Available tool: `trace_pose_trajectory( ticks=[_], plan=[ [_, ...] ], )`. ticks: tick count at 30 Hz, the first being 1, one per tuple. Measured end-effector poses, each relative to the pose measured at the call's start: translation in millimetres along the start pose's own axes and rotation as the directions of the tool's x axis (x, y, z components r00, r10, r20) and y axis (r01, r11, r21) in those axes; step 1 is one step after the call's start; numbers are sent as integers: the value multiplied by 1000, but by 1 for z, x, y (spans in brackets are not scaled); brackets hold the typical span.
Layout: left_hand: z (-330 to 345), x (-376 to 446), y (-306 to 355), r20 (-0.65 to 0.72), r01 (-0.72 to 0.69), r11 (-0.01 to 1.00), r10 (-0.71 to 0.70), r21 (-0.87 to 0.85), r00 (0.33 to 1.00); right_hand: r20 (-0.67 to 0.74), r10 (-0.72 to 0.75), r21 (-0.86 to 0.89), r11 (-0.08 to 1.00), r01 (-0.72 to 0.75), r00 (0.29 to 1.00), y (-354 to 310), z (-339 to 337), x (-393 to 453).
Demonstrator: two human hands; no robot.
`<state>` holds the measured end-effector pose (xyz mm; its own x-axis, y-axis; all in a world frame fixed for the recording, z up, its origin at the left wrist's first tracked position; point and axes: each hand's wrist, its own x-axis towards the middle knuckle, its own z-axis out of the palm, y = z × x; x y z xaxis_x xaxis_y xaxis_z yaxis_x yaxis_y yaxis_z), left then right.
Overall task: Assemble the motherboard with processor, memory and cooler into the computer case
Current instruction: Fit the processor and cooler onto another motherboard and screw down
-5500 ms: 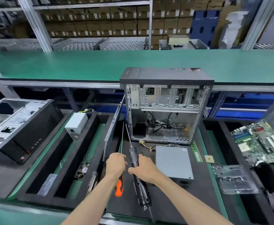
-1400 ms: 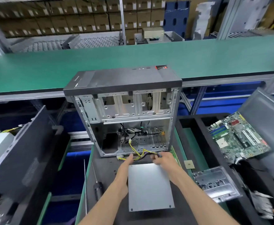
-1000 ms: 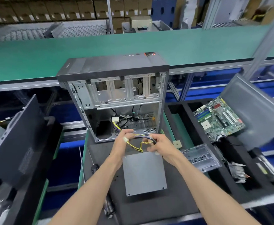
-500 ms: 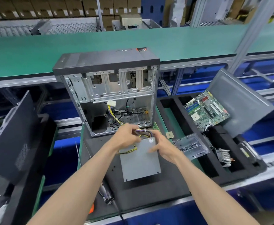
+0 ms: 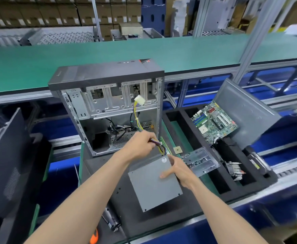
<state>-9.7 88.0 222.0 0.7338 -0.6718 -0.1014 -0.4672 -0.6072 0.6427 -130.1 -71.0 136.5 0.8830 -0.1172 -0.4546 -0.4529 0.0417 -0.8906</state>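
The open computer case (image 5: 107, 106) stands upright on the black foam mat, its side off. In front of it lies the grey power supply (image 5: 154, 184). My left hand (image 5: 139, 144) grips its yellow and black cable bundle (image 5: 138, 118), lifted so the white plug hangs in front of the case. My right hand (image 5: 176, 169) holds the power supply's right edge, thumb on top. The green motherboard (image 5: 214, 122) leans in a foam slot at the right. A small processor (image 5: 177, 149) lies on the green strip. The cooler (image 5: 235, 170) sits in a slot at the right.
A clear plastic tray (image 5: 200, 162) lies beside my right hand. A grey side panel (image 5: 246, 111) leans behind the motherboard. A black panel (image 5: 5, 155) stands at the left. An electric screwdriver (image 5: 111, 220) and an orange-handled tool (image 5: 94, 236) lie near the front edge. A green conveyor (image 5: 109, 55) runs behind.
My left hand has raised the cable bundle, and the white plug swung up and right. My right hand slid from the cables onto the power supply's right edge. The view shifted left.
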Motion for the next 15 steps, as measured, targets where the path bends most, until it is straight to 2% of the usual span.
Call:
trace_pose_trajectory(
  ticks=[3, 8, 10, 15],
  plan=[
    [-5, 16, 29, 38, -97, 993, 94, 69, 995, -45, -35, -150, 988, 28, 998, -19, -25, -20],
    [-7, 39, 92, 105, -291, 946, 278, 141, 955, -273, -48, -273, 961, -30, 961, -49, -69, -50],
    [-8, 54, 118, 119, -324, 935, 309, 144, 944, -373, -51, -298, 952, -67, 926, -63, -82, -55],
    [-7, 108, 159, 111, -395, 878, 379, 270, 919, -609, -128, -453, 866, -211, 783, -91, -105, -41]
  ],
)
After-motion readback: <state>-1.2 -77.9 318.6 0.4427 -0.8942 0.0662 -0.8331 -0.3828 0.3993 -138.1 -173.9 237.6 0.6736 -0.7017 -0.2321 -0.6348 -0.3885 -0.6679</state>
